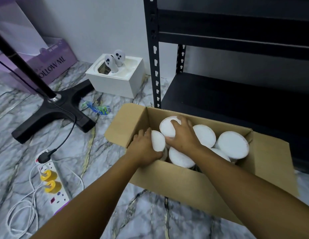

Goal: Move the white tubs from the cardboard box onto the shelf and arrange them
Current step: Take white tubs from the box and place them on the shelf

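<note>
An open cardboard box (184, 185) sits on the marble floor in front of a black metal shelf (236, 94). Several white round-lidded tubs lie inside it. My left hand (143, 147) grips the tub (158, 141) at the box's left end, fingers wrapped around its side. My right hand (183, 133) rests on top of the far-left tub (166, 127), fingers curled over its lid. More tubs show to the right, one in the middle (204, 135) and one at the right end (233, 144). The shelf boards hold nothing in view.
A black stand base (52, 107) with a pole stands on the left. A power strip (52, 180) with yellow plugs and white cables lies at lower left. A white box (115, 76) with two small white figures and a purple carton (52, 59) sit by the wall.
</note>
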The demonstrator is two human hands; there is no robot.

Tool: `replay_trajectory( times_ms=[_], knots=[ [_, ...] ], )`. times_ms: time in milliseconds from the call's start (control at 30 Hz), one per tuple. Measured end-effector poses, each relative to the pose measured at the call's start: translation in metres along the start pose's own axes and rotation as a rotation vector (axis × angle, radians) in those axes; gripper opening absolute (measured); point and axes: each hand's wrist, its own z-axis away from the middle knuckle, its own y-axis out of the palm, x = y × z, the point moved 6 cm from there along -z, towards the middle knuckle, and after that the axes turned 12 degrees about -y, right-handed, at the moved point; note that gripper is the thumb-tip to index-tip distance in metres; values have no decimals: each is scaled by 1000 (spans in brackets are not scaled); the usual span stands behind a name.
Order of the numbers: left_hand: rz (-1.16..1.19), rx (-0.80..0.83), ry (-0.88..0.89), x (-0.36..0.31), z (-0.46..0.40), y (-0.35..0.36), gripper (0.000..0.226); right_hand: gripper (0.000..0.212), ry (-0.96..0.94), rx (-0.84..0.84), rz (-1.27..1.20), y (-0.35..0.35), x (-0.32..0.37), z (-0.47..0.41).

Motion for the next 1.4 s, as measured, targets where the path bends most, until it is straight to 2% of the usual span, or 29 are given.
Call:
replay_trajectory(
  times_ms=[300,433,600,867,1000,1167,1267,1400],
  knots=[
    [99,-218,155,-23,26,-55,98,61,-51,-341,-151,-70,2,27],
    [99,-259,276,-54,43,-59,90,61,-56,-400,-143,-97,-11,59],
    [26,-170,406,-87,55,-35,91,69,36,-362,-100,-103,-42,94],
    [-16,-124,428,-96,50,-11,94,91,50,-396,-128,-95,-55,119],
    [99,-76,426,-91,51,-9,99,105,101,-415,-209,-87,-59,126],
    [420,91,345,-67,43,0,114,117,186,-443,-419,-77,-65,130],
    [480,200,295,-54,40,9,122,121,235,-435,-538,-74,-73,130],
    [487,257,297,-52,36,13,108,113,270,-416,-640,-75,-77,127]
  ],
)
